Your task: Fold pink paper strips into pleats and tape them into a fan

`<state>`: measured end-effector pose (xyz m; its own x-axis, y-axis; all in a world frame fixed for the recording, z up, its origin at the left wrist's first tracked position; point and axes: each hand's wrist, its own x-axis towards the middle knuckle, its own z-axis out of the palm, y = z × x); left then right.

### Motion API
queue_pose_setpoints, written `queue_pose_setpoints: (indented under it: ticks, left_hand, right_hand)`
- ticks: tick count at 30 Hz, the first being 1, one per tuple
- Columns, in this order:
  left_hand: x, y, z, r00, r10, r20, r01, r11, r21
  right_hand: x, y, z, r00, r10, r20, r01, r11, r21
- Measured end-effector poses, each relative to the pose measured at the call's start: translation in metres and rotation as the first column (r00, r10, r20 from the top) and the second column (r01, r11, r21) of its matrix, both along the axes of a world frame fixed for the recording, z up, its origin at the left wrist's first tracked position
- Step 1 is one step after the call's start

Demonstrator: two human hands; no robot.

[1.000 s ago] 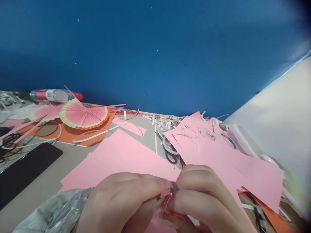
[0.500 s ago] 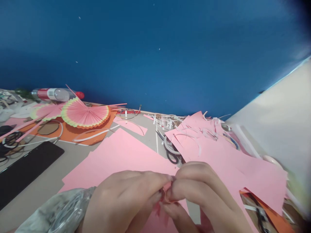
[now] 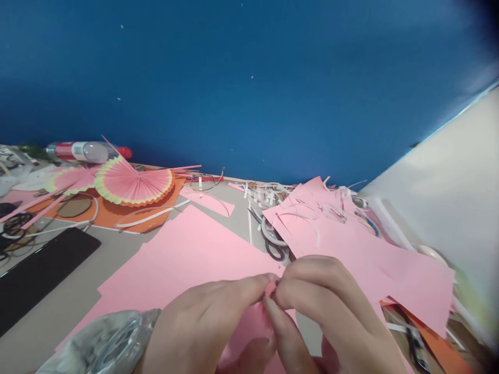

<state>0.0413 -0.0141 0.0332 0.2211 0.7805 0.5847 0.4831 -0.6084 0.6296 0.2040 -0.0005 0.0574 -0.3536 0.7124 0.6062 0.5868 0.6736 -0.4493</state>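
Note:
My left hand point(image 3: 202, 322) and my right hand point(image 3: 327, 306) meet at the bottom centre, fingertips pinched together on a small folded piece of pink paper point(image 3: 268, 289). Only a sliver of that paper shows between the fingers. Below the hands lies a large pink paper sheet point(image 3: 183, 254) on the grey table. A silvery sleeve point(image 3: 101, 343) covers my left wrist.
A pleated pink fan with a yellow-green rim point(image 3: 132, 184) lies on orange paper point(image 3: 117, 215) at the left back, with a bottle point(image 3: 83, 151) behind it. A black slab point(image 3: 35, 270) sits at the left. Cut pink sheets point(image 3: 351, 244), scissors point(image 3: 275, 244) and paper strips lie at the right. A blue wall stands behind.
The pleated paper that showed between my fingers a second ago is now mostly hidden in the pinch. My right fingers have shifted down, and both hands stay together.

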Motion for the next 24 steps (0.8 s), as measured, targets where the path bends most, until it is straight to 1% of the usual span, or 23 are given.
queue_pose_setpoints:
  ticks: [1,3,5,9,12,14,16,17,19,21,24]
  left_hand:
    - [-0.001,-0.001,0.001,1.0,-0.001,-0.008,0.001,1.0,-0.029]
    - [-0.003,-0.001,0.004,0.998,-0.054,-0.03,0.051,0.995,-0.083]
    - [-0.006,0.0,0.004,0.994,-0.101,-0.049,0.094,0.988,-0.12]
    - [-0.011,0.0,-0.001,0.993,-0.103,-0.063,0.091,0.982,-0.166]
    - [-0.009,0.0,-0.001,0.994,-0.107,-0.037,0.095,0.963,-0.253]
    - [-0.006,0.002,0.002,0.991,-0.127,0.042,0.134,0.921,-0.367]
    - [-0.002,0.003,0.007,0.975,-0.146,0.168,0.21,0.851,-0.48]
    - [-0.001,0.004,0.01,0.962,-0.142,0.233,0.246,0.818,-0.519]
    - [0.001,0.004,0.014,0.932,-0.118,0.344,0.304,0.772,-0.558]
    - [0.002,0.004,0.017,0.914,-0.102,0.392,0.333,0.741,-0.583]
    - [0.001,0.004,0.017,0.927,-0.077,0.366,0.305,0.721,-0.622]
  right_hand:
    - [0.001,0.001,0.0,1.0,0.022,-0.007,-0.023,0.999,-0.033]
    - [0.002,0.003,0.001,0.996,0.074,-0.042,-0.077,0.992,-0.1]
    - [0.002,0.006,0.001,0.99,0.096,-0.107,-0.11,0.985,-0.134]
    - [0.0,0.006,0.001,0.978,0.063,-0.201,-0.098,0.981,-0.168]
    - [-0.003,0.004,0.002,0.971,0.021,-0.238,-0.086,0.96,-0.267]
    - [-0.005,0.004,0.003,0.968,-0.029,-0.249,-0.061,0.936,-0.347]
    - [-0.006,0.003,0.004,0.967,-0.06,-0.248,-0.044,0.919,-0.391]
    - [-0.006,0.003,0.005,0.967,-0.064,-0.246,-0.041,0.916,-0.398]
    - [-0.006,0.003,0.006,0.967,-0.059,-0.246,-0.046,0.915,-0.402]
    - [-0.006,0.002,0.007,0.97,-0.058,-0.237,-0.045,0.912,-0.408]
    - [-0.005,0.001,0.009,0.977,-0.072,-0.201,-0.017,0.913,-0.407]
